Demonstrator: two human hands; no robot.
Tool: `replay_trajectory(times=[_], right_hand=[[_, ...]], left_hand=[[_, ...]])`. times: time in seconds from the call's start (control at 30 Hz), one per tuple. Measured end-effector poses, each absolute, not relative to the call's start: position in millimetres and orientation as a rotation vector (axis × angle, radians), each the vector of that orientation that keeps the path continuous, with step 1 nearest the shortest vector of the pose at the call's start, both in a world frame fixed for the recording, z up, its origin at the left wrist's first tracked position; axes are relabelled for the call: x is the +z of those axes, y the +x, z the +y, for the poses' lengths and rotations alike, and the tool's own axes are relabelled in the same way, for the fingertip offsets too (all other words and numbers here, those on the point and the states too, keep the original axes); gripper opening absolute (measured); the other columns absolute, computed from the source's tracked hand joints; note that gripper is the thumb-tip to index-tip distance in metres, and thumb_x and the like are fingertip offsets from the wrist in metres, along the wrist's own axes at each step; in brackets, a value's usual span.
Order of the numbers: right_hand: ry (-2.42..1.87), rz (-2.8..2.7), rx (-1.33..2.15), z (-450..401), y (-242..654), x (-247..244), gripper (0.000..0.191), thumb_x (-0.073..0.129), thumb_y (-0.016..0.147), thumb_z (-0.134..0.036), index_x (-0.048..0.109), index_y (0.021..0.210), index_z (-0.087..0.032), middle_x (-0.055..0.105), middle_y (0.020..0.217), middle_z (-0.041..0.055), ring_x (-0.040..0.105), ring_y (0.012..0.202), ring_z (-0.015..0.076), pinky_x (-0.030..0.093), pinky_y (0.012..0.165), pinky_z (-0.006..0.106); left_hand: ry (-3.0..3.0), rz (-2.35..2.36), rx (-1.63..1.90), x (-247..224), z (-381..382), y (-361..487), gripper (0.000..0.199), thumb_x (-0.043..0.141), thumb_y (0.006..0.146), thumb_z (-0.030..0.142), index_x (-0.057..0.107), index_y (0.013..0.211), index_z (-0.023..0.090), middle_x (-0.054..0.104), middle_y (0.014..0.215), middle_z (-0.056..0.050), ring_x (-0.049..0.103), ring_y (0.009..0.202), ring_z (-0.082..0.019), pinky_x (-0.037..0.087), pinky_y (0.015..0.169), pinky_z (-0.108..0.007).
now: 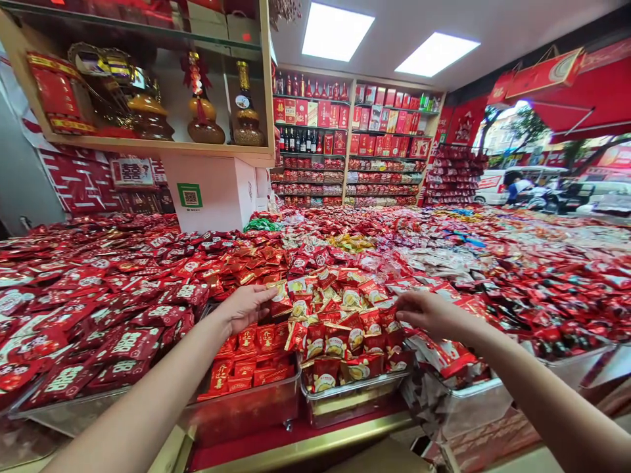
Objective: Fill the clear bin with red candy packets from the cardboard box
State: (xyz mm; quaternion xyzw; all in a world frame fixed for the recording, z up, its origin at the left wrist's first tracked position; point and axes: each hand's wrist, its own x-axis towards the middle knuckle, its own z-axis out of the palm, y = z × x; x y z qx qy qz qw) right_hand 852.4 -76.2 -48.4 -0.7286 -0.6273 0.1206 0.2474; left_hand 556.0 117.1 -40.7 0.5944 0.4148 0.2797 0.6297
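Many red and gold candy packets (pixel 336 341) with a round yellow picture are heaped in a clear plastic bin (pixel 355 387) in the middle. My left hand (pixel 246 309) is at the left side of this heap, fingers stretched out, fingertips at the upper left packets. It holds nothing that I can see. On the heap's right side is my right hand (pixel 426 314), fingers loosely bent and apart from the palm, tips at the outer packets. Below my left hand, plain red packets (pixel 241 378) with gold characters fill the neighbouring bin (pixel 246 407).
Dark red packets (pixel 123 345) are piled at left, and a bin (pixel 476 404) of red and white packets stands at right. A shelf cabinet (pixel 162 148) with gourd-shaped bottles overhangs the left side. A gold-coloured edge (pixel 315 450) runs along the front.
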Motion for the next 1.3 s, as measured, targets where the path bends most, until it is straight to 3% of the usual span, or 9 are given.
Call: replay_trajectory(times=[0.17, 0.37, 0.53, 0.63, 0.73, 0.87, 0.97, 1.13, 1.3], right_hand=[[-1.950, -1.696, 0.305, -89.6, 845.2, -38.2, 0.022, 0.048, 0.076, -0.037, 0.060, 0.081, -0.019, 0.063, 0.073, 0.0030, 0.056, 0.067, 0.0168, 0.040, 0.058, 0.027], [-1.790, -1.575, 0.177, -86.8, 824.9, -27.3, 0.020, 0.050, 0.076, -0.037, 0.059, 0.075, -0.019, 0.061, 0.070, 0.0035, 0.052, 0.064, 0.0157, 0.041, 0.058, 0.028], [-1.407, -1.458, 0.468, -49.1, 778.9, -0.8, 0.030, 0.054, 0.075, -0.037, 0.054, 0.097, -0.018, 0.057, 0.067, 0.0008, 0.050, 0.056, 0.0114, 0.039, 0.048, 0.024], [-1.254, -1.481, 0.577, -26.5, 760.1, 6.3, 0.018, 0.055, 0.075, -0.033, 0.056, 0.080, -0.016, 0.049, 0.053, -0.0045, 0.041, 0.044, 0.0068, 0.032, 0.040, 0.021], [-1.177, -1.378, 0.528, -11.8, 750.5, 0.6, 0.018, 0.055, 0.073, -0.032, 0.053, 0.065, -0.016, 0.046, 0.050, -0.0053, 0.041, 0.042, 0.0058, 0.035, 0.041, 0.020], [-1.131, -1.233, 0.599, -5.4, 742.2, -9.9, 0.015, 0.054, 0.072, -0.029, 0.051, 0.066, -0.015, 0.050, 0.053, -0.0044, 0.047, 0.045, 0.0069, 0.043, 0.045, 0.021], [-1.209, -1.255, 0.596, -11.5, 745.9, -11.8, 0.012, 0.056, 0.070, -0.027, 0.052, 0.069, -0.015, 0.054, 0.055, -0.0025, 0.051, 0.048, 0.0080, 0.043, 0.045, 0.021], [-1.353, -1.294, 0.453, -38.0, 778.4, -15.0, 0.018, 0.058, 0.070, -0.033, 0.054, 0.072, -0.015, 0.055, 0.060, -0.0008, 0.049, 0.050, 0.0084, 0.040, 0.045, 0.021], [-1.498, -1.224, 0.358, -64.8, 818.9, -28.3, 0.024, 0.059, 0.070, -0.037, 0.056, 0.077, -0.015, 0.056, 0.065, 0.0011, 0.050, 0.055, 0.0102, 0.040, 0.049, 0.023]], left_hand=[[1.371, 0.938, 0.585, -36.8, 117.4, 576.4, 0.009, 0.057, 0.079, 0.018, 0.059, 0.085, 0.011, 0.062, 0.071, 0.001, 0.056, 0.053, -0.007, 0.044, 0.045, -0.019], [1.491, 0.789, 0.862, -20.1, 99.3, 588.6, 0.025, 0.074, 0.060, 0.026, 0.059, 0.077, 0.014, 0.062, 0.065, 0.005, 0.055, 0.053, -0.006, 0.041, 0.050, -0.017], [1.657, 0.571, 0.806, 10.2, 64.5, 603.7, 0.025, 0.077, 0.052, 0.023, 0.065, 0.070, 0.012, 0.065, 0.065, -0.002, 0.058, 0.057, -0.013, 0.046, 0.058, -0.026], [1.666, 0.550, 0.831, 13.9, 51.7, 607.6, 0.023, 0.076, 0.054, 0.023, 0.065, 0.071, 0.012, 0.065, 0.067, -0.001, 0.059, 0.060, -0.013, 0.046, 0.060, -0.025], [1.564, 0.605, 0.948, 7.9, 47.3, 604.4, 0.032, 0.072, 0.062, 0.031, 0.057, 0.086, 0.017, 0.062, 0.075, 0.002, 0.058, 0.064, -0.010, 0.046, 0.059, -0.022], [1.434, 0.667, 0.896, -0.2, 55.5, 598.4, 0.040, 0.073, 0.060, 0.034, 0.048, 0.086, 0.017, 0.061, 0.072, 0.001, 0.059, 0.056, -0.010, 0.043, 0.048, -0.020], [1.428, 0.733, 0.924, -5.9, 77.2, 595.4, 0.045, 0.077, 0.053, 0.033, 0.047, 0.083, 0.018, 0.060, 0.066, 0.003, 0.058, 0.054, -0.009, 0.037, 0.043, -0.017], [1.609, 0.792, 0.878, -25.1, 117.5, 593.5, 0.042, 0.078, 0.046, 0.037, 0.062, 0.077, 0.013, 0.065, 0.068, -0.002, 0.059, 0.060, -0.013, 0.043, 0.055, -0.024], [1.776, 0.791, 0.851, -43.3, 124.6, 604.6, 0.038, 0.074, 0.055, 0.032, 0.063, 0.086, 0.014, 0.068, 0.076, -0.002, 0.060, 0.070, -0.014, 0.045, 0.066, -0.026]])
